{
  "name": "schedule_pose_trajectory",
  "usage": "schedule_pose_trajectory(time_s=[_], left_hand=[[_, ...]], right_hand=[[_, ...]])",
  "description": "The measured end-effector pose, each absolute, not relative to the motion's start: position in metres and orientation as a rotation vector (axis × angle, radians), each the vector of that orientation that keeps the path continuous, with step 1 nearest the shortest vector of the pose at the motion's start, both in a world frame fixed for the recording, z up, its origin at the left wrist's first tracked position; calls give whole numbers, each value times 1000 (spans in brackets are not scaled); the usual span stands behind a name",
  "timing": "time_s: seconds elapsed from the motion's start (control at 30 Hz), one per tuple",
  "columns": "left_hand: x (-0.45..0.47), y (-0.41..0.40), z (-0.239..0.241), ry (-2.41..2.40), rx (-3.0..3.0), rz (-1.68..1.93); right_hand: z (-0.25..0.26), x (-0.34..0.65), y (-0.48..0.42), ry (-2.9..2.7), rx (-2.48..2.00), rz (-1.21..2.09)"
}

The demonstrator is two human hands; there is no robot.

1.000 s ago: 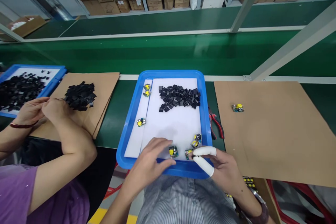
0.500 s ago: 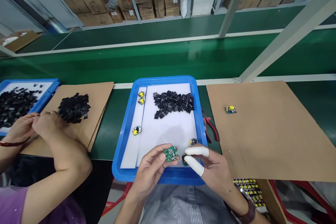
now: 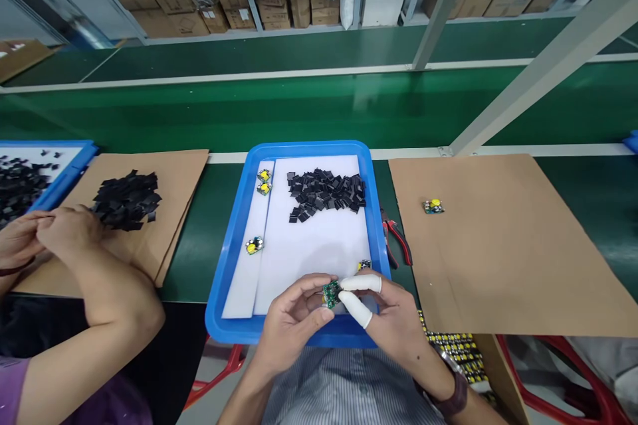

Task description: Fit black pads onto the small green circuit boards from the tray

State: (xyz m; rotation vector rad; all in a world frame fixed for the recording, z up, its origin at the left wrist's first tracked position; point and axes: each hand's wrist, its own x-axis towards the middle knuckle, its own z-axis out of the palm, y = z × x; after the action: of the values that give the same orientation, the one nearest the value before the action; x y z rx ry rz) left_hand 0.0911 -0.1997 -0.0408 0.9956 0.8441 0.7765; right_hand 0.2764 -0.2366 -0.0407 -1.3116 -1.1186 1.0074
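Observation:
My left hand (image 3: 298,315) is closed on a small green circuit board (image 3: 331,293), now turned partly on edge. White finger cots cover the thumb and index finger of my right hand (image 3: 386,309); those tips come together at the board's right edge. Whether a small piece sits between them is hidden. Under my hands lies a blue tray (image 3: 226,232) with a white lining and a pile of black rectangular pieces (image 3: 326,192). Boards with yellow parts lie along its left side, among them one board (image 3: 254,246). Another board (image 3: 364,265) shows just behind my right hand.
Red-handled pliers (image 3: 397,239) lie right of the tray. A cardboard sheet (image 3: 503,252) on the right carries one board (image 3: 433,206). Below it is a box of many boards (image 3: 461,355). At left, a co-worker's hands (image 3: 54,236) work beside a black pile (image 3: 127,199).
My right fingertips have moved left and now meet the circuit board. The board has turned from facing up to a steeper angle. The view has shifted slightly.

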Motion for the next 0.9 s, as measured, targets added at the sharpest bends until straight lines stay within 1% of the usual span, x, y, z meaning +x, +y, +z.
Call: schedule_pose_trajectory(time_s=[0.47,0.73,0.9], left_hand=[[94,-198,-41,896,1108,786],[94,-197,-42,887,1129,806],[96,-196,-40,902,1137,821]], right_hand=[[-47,272,-243,-1148,-1348,963],[-50,271,-243,-1129,-1317,999],[-49,271,-241,-1184,-1281,966]])
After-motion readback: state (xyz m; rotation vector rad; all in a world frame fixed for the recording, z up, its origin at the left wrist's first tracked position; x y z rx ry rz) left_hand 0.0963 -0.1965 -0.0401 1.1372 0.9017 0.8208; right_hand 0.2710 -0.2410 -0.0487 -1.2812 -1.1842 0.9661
